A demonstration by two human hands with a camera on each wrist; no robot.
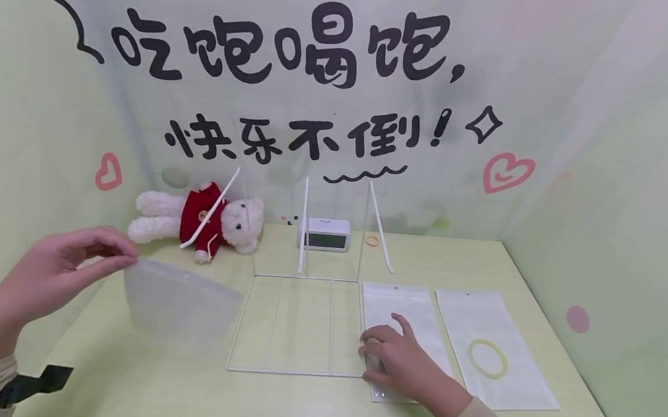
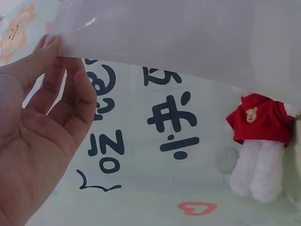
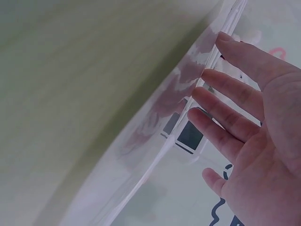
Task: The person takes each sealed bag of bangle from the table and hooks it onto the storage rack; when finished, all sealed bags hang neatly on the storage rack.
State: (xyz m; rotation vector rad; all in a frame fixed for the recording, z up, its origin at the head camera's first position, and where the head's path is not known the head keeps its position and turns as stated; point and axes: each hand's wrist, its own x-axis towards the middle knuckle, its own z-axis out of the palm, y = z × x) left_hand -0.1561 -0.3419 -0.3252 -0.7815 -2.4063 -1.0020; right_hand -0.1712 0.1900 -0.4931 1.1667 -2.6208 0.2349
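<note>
- At far left, the left hand (image 1: 63, 271) pinches a corner of a cloudy, see-through bag (image 1: 179, 301) between thumb and finger; the thin, smooth sheet hangs above the tabletop (image 1: 175, 387).
- Beyond that bag, a fuzzy white toy bear (image 1: 190, 212) in a soft red top lies on the tabletop.
- In the middle stands a white rack (image 1: 301, 258) of slim wire, with a four-sided base and three long, sloping hooks.
- Behind it sits a white clock (image 1: 328, 241), a rounded box with a dark screen; just right of that lies a small orange ring (image 1: 366, 239).
- Right of the base, a flat whitish bag (image 1: 403, 301) lies on the tabletop, partly hidden by the right hand (image 1: 404, 363), whose loosely spread fingers touch the bag's glossy edge without gripping.
- At far right, another pale flat bag (image 1: 479, 320) shows a round yellow ring (image 1: 469, 354); whether it is inside or on top, I cannot tell.
</note>
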